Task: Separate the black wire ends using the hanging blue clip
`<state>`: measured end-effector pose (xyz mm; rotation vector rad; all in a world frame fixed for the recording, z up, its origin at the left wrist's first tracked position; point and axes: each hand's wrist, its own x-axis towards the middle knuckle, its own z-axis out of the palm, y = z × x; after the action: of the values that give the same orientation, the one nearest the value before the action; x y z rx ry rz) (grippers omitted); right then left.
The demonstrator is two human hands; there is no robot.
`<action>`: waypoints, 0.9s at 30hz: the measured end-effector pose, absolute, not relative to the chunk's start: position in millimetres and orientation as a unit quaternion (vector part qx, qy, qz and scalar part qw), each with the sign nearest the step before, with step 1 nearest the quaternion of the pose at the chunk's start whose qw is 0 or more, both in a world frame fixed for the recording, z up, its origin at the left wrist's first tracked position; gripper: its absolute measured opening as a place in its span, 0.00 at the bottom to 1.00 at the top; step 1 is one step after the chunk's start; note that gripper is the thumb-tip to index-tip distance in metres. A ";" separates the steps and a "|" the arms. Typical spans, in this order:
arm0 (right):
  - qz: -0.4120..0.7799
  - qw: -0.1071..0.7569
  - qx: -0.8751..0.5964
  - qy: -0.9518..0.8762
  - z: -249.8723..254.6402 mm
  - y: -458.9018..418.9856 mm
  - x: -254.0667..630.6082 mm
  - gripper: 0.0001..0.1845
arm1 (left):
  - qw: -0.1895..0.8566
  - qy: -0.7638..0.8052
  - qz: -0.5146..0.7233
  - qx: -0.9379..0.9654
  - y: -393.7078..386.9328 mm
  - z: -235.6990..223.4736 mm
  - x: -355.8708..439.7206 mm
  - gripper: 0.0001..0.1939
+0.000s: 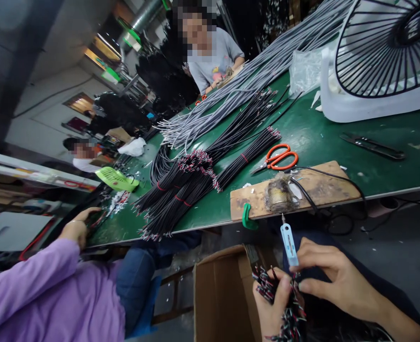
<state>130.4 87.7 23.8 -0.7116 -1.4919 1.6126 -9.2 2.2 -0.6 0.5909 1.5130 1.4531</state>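
My left hand point(275, 306) is closed round a bundle of thin black cables point(293, 323) with red, white and black wire ends, low at the right. Thumb and forefinger of my right hand point(323, 270) pinch at a wire end beside that bundle; the exact grip is partly hidden. Just above the fingertips, a light blue plastic piece point(289, 244) hangs in line with a thin metal shaft. The shaft points from a dusty, motor-like cylinder point(280, 197) on a wooden board point(325, 185). A green clamp point(247, 216) sits at the board's left end.
On the green table point(323, 137) lie black cable bundles point(181, 190), grey cables point(227, 97), orange-handled scissors point(277, 157), black snips point(371, 145) and a fan point(391, 57). Below stands a cardboard box point(220, 294). A purple-sleeved co-worker point(53, 294) sits left; another person point(213, 57) works opposite.
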 end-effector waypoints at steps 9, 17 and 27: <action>0.822 0.344 -0.249 -0.378 19.6 93.1 119.6 0.15 | 0.399 0.612 0.589 0.345 13.9 26.0 -10.1 0.17; 0.809 0.368 -0.283 -0.360 42.8 121.4 101.9 0.24 | 0.322 0.580 0.611 0.431 30.6 42.4 -18.7 0.09; 0.867 0.369 -0.238 -0.236 33.7 112.2 98.9 0.25 | 0.319 0.593 0.590 0.446 41.2 38.8 -14.4 0.13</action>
<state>98.9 112.2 33.7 -0.6099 -0.6060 2.2265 -14.4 41.2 38.8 1.1720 1.5592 1.5527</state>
